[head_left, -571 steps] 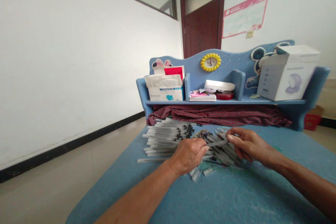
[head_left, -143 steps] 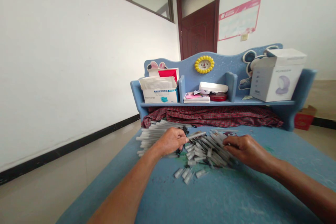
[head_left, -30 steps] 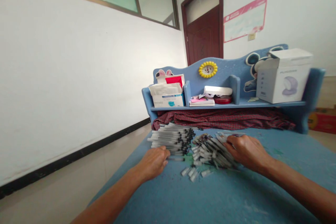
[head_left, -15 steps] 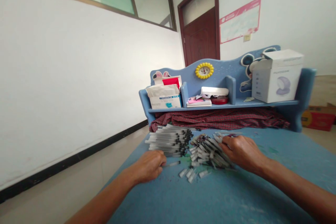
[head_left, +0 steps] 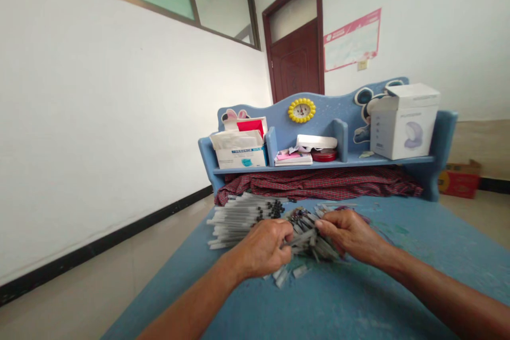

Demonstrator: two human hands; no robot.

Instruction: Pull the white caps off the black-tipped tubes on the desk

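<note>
My left hand (head_left: 271,247) is closed at the near left side of a jumbled pile of pen parts (head_left: 308,247). A greyish pen stick seems to come out from its fingertips, partly hidden and blurred. At the pile's right side my right hand (head_left: 346,231) is closed in a pinch; what lies between thumb and finger is too blurred to name. To the left, clear pens with black ends (head_left: 239,218) lie stacked side by side. A few loose clear caps (head_left: 281,277) rest in front of the pile, close to my left hand.
A blue table (head_left: 338,303) carries everything. Along its back runs a blue shelf (head_left: 247,170) with a mask box (head_left: 241,156), papers, a red round tin (head_left: 324,155) and a white carton (head_left: 406,122). Red checked cloth (head_left: 319,183) is bunched beneath. A white wall (head_left: 119,117) stands left.
My left hand has moved right, from beside the stacked pens to the pile. My right hand stays at the pile. The view has shifted slightly to the right.
</note>
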